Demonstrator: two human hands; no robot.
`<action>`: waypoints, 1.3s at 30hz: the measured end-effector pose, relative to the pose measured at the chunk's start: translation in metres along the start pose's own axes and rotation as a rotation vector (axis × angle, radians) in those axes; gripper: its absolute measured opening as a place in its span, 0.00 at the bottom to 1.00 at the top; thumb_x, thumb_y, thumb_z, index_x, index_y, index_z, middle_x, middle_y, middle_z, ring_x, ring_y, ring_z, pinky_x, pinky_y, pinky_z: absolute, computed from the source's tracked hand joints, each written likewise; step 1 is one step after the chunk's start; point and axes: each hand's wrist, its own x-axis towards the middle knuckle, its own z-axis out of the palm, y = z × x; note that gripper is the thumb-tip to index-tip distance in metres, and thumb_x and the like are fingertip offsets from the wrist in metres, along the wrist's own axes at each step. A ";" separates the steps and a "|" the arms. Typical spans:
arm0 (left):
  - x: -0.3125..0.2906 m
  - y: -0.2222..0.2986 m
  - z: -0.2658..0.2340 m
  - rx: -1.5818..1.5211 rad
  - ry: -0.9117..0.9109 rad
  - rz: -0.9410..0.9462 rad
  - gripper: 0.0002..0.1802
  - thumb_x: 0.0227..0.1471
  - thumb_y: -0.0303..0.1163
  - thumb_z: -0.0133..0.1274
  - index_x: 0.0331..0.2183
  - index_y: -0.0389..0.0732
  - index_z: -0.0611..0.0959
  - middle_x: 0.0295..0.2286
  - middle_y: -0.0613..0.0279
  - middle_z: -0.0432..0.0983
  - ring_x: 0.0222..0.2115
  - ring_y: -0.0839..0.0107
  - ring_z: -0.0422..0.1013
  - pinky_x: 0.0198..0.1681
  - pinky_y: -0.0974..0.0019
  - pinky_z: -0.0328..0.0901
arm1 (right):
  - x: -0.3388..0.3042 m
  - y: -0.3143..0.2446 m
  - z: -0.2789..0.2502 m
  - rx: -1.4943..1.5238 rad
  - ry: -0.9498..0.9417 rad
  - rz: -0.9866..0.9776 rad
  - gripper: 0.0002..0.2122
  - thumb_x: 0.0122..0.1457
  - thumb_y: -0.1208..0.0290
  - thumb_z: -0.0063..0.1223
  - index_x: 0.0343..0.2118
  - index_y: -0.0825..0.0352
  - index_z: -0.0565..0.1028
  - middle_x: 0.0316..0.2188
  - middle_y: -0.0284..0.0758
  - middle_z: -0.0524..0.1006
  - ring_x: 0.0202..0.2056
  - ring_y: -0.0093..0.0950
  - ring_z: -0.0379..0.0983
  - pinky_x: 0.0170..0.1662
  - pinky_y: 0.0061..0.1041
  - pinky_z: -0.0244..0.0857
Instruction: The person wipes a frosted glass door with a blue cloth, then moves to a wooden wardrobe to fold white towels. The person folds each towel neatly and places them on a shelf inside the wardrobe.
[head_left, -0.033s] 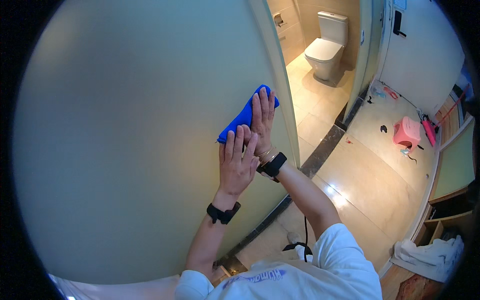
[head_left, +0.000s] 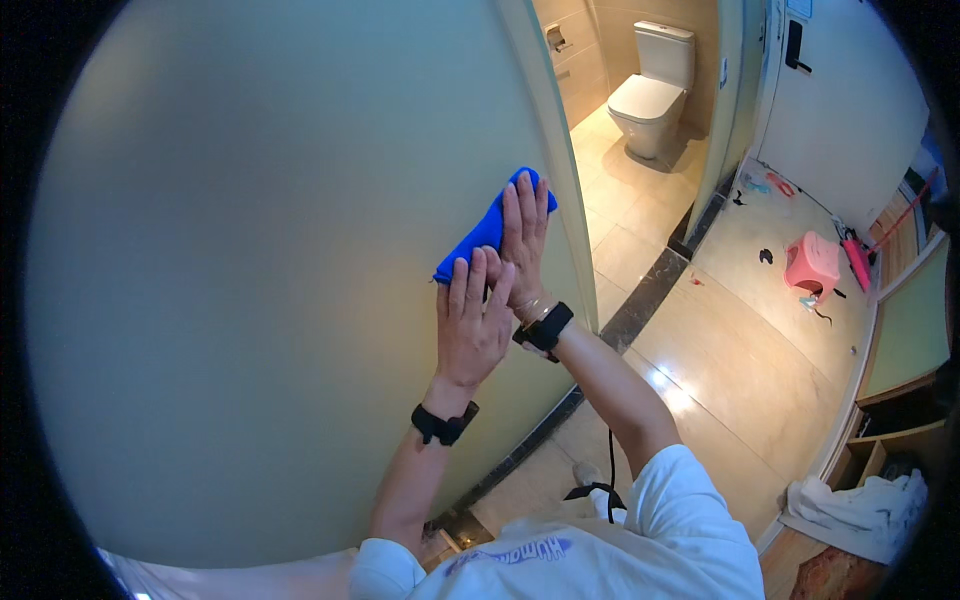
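Observation:
A folded blue cloth [head_left: 481,236] lies slantwise against a smooth pale grey-green wall [head_left: 270,260]. Flat on the cloth's upper right part rests my right hand [head_left: 523,248], its fingers stretched upward. My left hand [head_left: 468,335] is lower and a little to the left, with straight fingers whose tips touch the cloth's lower edge. The thumbs meet or overlap between the two hands. Both hands are open, pressing the cloth rather than gripping it. Each wrist wears a black band. Part of the cloth is hidden under my right fingers.
Right of the wall's edge, a doorway shows a white toilet [head_left: 648,100] behind a dark stone threshold [head_left: 648,298]. A pink stool [head_left: 812,262] and small scattered items are on the tiled floor. A white door [head_left: 845,100] stands beyond; white fabric [head_left: 860,510] lies on furniture at lower right.

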 end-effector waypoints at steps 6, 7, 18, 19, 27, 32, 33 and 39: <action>0.034 -0.001 -0.016 0.005 0.164 -0.011 0.27 0.47 0.19 0.40 0.52 0.43 0.65 0.56 0.52 0.48 0.58 0.54 0.40 0.57 0.52 0.42 | 0.051 -0.014 -0.013 -0.019 -0.084 -0.075 0.30 0.55 0.49 0.33 0.56 0.63 0.53 0.59 0.40 0.48 0.60 0.43 0.36 0.58 0.47 0.32; 0.036 -0.002 -0.016 0.017 0.188 -0.011 0.27 0.48 0.19 0.40 0.52 0.43 0.65 0.56 0.52 0.48 0.58 0.54 0.40 0.57 0.52 0.42 | 0.055 -0.014 -0.013 -0.026 -0.087 -0.090 0.30 0.55 0.49 0.33 0.56 0.63 0.53 0.59 0.40 0.48 0.60 0.43 0.36 0.58 0.47 0.32; -0.024 0.014 0.044 -0.129 -0.237 0.002 0.28 0.45 0.21 0.42 0.51 0.48 0.66 0.56 0.55 0.49 0.57 0.58 0.45 0.55 0.52 0.45 | -0.078 0.051 -0.007 -0.026 -0.025 0.155 0.31 0.56 0.46 0.29 0.57 0.64 0.50 0.59 0.42 0.47 0.60 0.47 0.37 0.59 0.45 0.33; -0.028 0.015 0.049 -0.127 -0.274 -0.002 0.28 0.45 0.22 0.43 0.51 0.48 0.66 0.56 0.55 0.49 0.57 0.58 0.45 0.56 0.52 0.45 | -0.087 0.052 -0.008 -0.028 -0.046 0.197 0.31 0.56 0.46 0.29 0.57 0.65 0.50 0.59 0.42 0.46 0.60 0.47 0.37 0.59 0.45 0.33; -0.025 0.007 0.050 -0.182 -0.029 -0.037 0.24 0.49 0.23 0.39 0.50 0.44 0.66 0.55 0.47 0.48 0.57 0.51 0.44 0.56 0.49 0.44 | -0.042 0.028 -0.007 0.032 -0.116 0.107 0.32 0.54 0.50 0.37 0.58 0.63 0.49 0.59 0.43 0.45 0.60 0.47 0.36 0.58 0.47 0.32; -0.010 -0.003 0.005 -0.055 0.222 -0.062 0.24 0.46 0.19 0.40 0.48 0.43 0.68 0.53 0.45 0.53 0.54 0.45 0.48 0.55 0.50 0.49 | 0.009 -0.014 0.004 0.061 -0.109 -0.046 0.31 0.54 0.48 0.32 0.58 0.63 0.51 0.60 0.39 0.46 0.60 0.44 0.35 0.59 0.47 0.29; -0.014 -0.003 0.009 -0.046 0.185 -0.057 0.24 0.46 0.19 0.40 0.48 0.43 0.69 0.53 0.45 0.53 0.54 0.46 0.48 0.55 0.50 0.49 | 0.000 -0.011 0.005 0.064 -0.097 -0.033 0.31 0.55 0.47 0.31 0.58 0.63 0.51 0.60 0.39 0.46 0.60 0.44 0.35 0.59 0.47 0.29; -0.074 0.008 0.056 -0.066 -0.150 -0.012 0.24 0.47 0.21 0.41 0.48 0.43 0.68 0.54 0.47 0.51 0.55 0.49 0.48 0.56 0.51 0.47 | -0.111 0.035 0.006 0.053 -0.095 0.141 0.31 0.56 0.47 0.30 0.58 0.62 0.49 0.60 0.40 0.44 0.60 0.45 0.34 0.59 0.47 0.29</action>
